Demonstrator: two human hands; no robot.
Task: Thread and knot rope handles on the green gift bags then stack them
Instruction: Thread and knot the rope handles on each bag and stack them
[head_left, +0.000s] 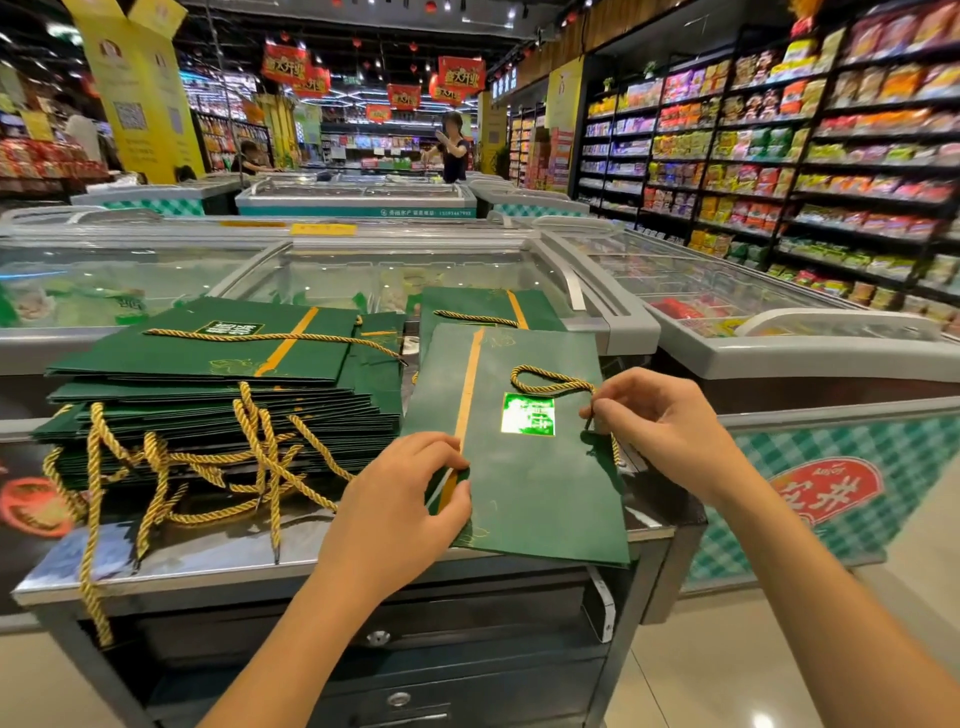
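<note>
A flat green gift bag (540, 483) with a gold stripe and a shiny label lies on the metal counter (218, 566) in front of me. My left hand (400, 509) pinches the bag's near left edge at the stripe. My right hand (660, 426) pinches a gold rope handle (545, 383) at the bag's right edge, and the rope loops over the bag's face. A thick stack of green bags (218, 384) sits to the left, with several gold ropes (171, 467) spilling off its front. Another green bag (483, 306) lies behind the one I hold.
Glass-topped chest freezers (363, 270) stand behind and to the right of the counter. Stocked snack shelves (779, 156) line the right aisle. A person (454, 148) stands far back among the freezers. Drawers (395, 696) sit below the counter.
</note>
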